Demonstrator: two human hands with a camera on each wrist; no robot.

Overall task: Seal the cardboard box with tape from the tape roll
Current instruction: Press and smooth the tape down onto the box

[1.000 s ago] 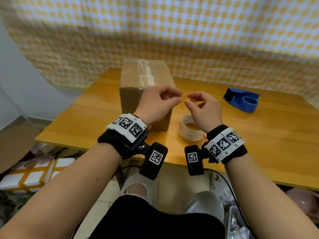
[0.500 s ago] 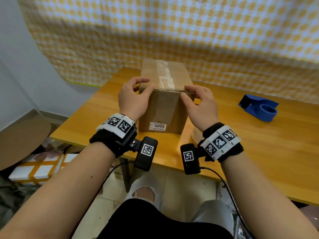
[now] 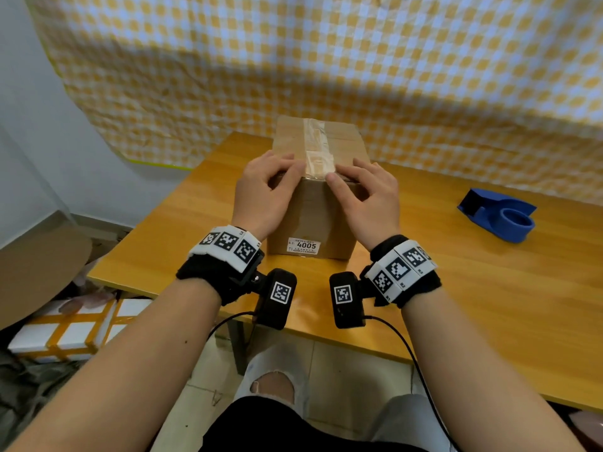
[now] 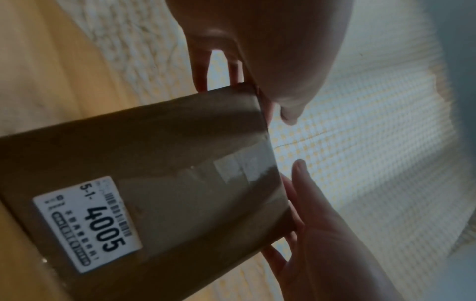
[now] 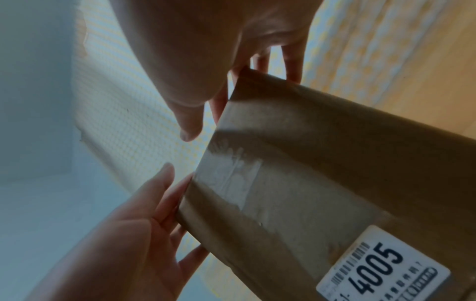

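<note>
A brown cardboard box point(image 3: 310, 216) with a "4005" label point(image 3: 302, 245) stands on the wooden table point(image 3: 456, 288). A clear tape strip point(image 3: 315, 148) runs along its top seam and folds down over the near face point(image 5: 231, 175). My left hand point(image 3: 264, 190) lies on the near top edge just left of the tape, fingers flat on top and thumb on the front face. My right hand point(image 3: 368, 194) mirrors it just right of the tape. The wrist views show the box point(image 4: 154, 183) with both hands at its top edge. The tape roll is out of sight.
A blue tape dispenser point(image 3: 499, 215) sits on the table to the right. An orange-checked cloth point(image 3: 326, 60) hangs behind the table. White and orange boxes point(image 3: 71, 331) lie on the floor at the left, beside a brown cardboard sheet point(image 3: 32, 275).
A second ago both hands hovered, fingertips pinched, in front of the box with the tape roll visible. They then went to the box's top corners and have slid inward toward the tape.
</note>
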